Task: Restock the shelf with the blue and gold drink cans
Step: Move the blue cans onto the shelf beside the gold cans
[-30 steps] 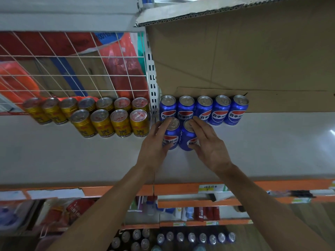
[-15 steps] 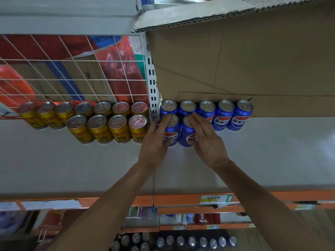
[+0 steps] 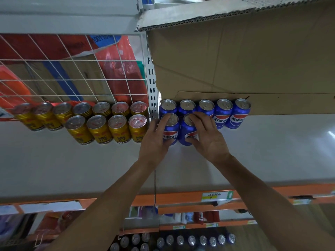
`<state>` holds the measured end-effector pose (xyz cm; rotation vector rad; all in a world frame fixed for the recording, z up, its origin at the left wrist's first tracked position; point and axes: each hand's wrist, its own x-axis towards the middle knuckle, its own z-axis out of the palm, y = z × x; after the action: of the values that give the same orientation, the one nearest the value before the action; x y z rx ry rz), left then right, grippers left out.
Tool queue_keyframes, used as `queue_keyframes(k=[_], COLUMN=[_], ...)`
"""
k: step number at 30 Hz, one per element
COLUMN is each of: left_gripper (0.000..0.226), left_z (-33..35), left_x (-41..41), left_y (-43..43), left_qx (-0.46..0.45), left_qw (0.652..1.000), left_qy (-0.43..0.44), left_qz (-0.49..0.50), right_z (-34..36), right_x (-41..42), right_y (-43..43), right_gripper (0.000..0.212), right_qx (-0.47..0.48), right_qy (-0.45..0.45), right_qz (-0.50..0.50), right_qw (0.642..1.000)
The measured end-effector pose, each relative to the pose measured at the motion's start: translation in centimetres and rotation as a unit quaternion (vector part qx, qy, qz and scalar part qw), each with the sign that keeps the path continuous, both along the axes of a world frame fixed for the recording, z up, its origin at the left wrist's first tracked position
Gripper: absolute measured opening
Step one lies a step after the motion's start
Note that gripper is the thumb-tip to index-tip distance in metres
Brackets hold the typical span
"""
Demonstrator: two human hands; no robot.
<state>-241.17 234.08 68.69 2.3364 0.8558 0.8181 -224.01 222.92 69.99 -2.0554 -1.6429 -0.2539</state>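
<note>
Left hand (image 3: 155,142): curled round front-left blue can (image 3: 172,132), fingertips on lid.
Right hand (image 3: 208,140): gripping front-right blue can (image 3: 185,129), fingers over lid.
Position: upright on shelf (image 3: 272,153), touching, just before back row (image 3: 224,113).
Look: blue, red-white emblem, silver lids.

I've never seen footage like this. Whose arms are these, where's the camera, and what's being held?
No machine here: a person wears a camera on the head, looking along both bare arms at a shop shelf. The left hand grips the front-left blue Pepsi can; the right hand grips the front-right blue Pepsi can beside it. Both stand before a back row of five blue cans. Left of the white post, gold cans stand in two rows. Cardboard stands behind the blue ones.
</note>
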Motion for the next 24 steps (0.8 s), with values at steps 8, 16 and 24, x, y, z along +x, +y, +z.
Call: queue_keyframes(k=[8, 16, 24], left_gripper=[0.083, 0.085, 0.094], left_z=[0.1, 0.3, 0.5], left_x=[-0.1, -0.1, -0.9], left_y=[0.1, 0.0, -0.7], left_qx=[-0.008, -0.012, 0.007], left_qw=[1.000, 1.000, 0.999], left_qy=[0.002, 0.010, 0.027], left_qz=[-0.006, -0.017, -0.029], right_z=[-0.2, 0.1, 0.8], right_x=[-0.5, -1.2, -2.1], right_y=[0.1, 0.2, 0.2], right_gripper=[0.079, 0.079, 0.079], right_qx=[0.001, -0.013, -0.020], right_qy=[0.012, 0.018, -0.016], right_qz=[-0.012, -0.036, -0.058], right_qw=[1.000, 0.999, 0.998])
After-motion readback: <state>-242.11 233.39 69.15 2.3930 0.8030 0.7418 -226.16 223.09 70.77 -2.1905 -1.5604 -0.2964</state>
